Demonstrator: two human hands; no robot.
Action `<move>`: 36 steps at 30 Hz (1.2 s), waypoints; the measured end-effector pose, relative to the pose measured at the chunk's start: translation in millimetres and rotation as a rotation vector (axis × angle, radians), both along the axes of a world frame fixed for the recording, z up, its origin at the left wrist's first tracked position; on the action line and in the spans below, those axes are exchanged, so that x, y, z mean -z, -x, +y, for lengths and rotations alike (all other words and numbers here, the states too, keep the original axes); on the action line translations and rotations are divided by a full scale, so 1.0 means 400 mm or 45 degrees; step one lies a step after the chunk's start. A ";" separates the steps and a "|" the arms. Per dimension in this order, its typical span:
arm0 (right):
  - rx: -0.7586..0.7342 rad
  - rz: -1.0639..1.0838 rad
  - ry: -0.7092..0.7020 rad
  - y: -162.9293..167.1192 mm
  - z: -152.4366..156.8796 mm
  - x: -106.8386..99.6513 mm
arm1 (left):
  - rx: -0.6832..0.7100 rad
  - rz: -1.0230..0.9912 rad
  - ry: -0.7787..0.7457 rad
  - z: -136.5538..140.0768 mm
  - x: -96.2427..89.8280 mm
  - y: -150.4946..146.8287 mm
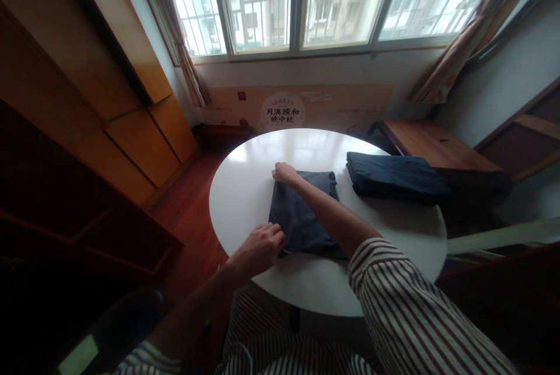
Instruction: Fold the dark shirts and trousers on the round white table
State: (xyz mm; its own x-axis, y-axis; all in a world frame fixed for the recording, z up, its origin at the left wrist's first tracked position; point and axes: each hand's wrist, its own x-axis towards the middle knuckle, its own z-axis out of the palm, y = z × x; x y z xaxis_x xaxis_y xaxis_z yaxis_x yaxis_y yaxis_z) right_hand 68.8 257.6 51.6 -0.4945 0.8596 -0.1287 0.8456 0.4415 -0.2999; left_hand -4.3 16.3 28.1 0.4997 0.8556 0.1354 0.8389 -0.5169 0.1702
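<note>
A folded dark grey-blue garment lies on the white round table; its exact kind does not show. At its near left corner, my left hand has its fingers curled closed on the edge of the fabric. My right arm reaches across the garment, and my right hand is closed in a pinch at the far left corner. The fingertips of both hands are partly hidden. Gathered, ruffled fabric shows along the garment's far right edge. My right forearm covers part of its middle.
A second folded dark blue cloth lies at the table's right side, partly over the rim. Behind it stands a low wooden table. Wooden cabinets line the left, and a barred window is ahead.
</note>
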 end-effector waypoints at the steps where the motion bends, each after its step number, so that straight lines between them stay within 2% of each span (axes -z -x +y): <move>1: 0.036 0.015 -0.031 -0.011 -0.004 0.001 | -0.009 -0.018 -0.028 0.001 -0.006 -0.018; 5: 0.185 0.050 -0.154 -0.090 -0.027 0.010 | 0.143 0.002 -0.093 0.021 -0.016 -0.124; 10: 0.381 0.060 -0.251 -0.255 -0.052 0.033 | 0.297 0.251 -0.116 0.081 -0.022 -0.245; 14: 0.585 0.121 -0.307 -0.370 -0.060 0.067 | 0.322 0.349 -0.095 0.128 -0.014 -0.306; 17: 0.580 0.286 -0.249 -0.418 -0.057 0.092 | 0.286 0.333 -0.071 0.148 0.012 -0.332; 22: 0.511 0.527 -0.160 -0.460 -0.040 0.109 | 0.316 0.274 -0.113 0.169 0.044 -0.322; 27: 0.575 0.925 0.002 -0.471 -0.020 0.134 | 0.418 0.237 -0.161 0.177 0.052 -0.309; 33: 0.479 0.874 -0.229 -0.442 -0.010 0.182 | 0.500 0.251 -0.139 0.173 0.074 -0.318; 36: 0.505 0.925 -0.269 -0.435 -0.003 0.195 | 0.493 0.243 -0.139 0.170 0.067 -0.317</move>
State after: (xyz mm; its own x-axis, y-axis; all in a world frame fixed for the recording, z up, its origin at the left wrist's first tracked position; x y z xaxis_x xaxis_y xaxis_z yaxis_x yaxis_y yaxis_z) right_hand 242.7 256.5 -26.5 -0.0496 0.9569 0.2861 0.5793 0.2609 -0.7722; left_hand 122.6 84.5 1.2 0.8052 0.5862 0.0889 0.5911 -0.8055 -0.0423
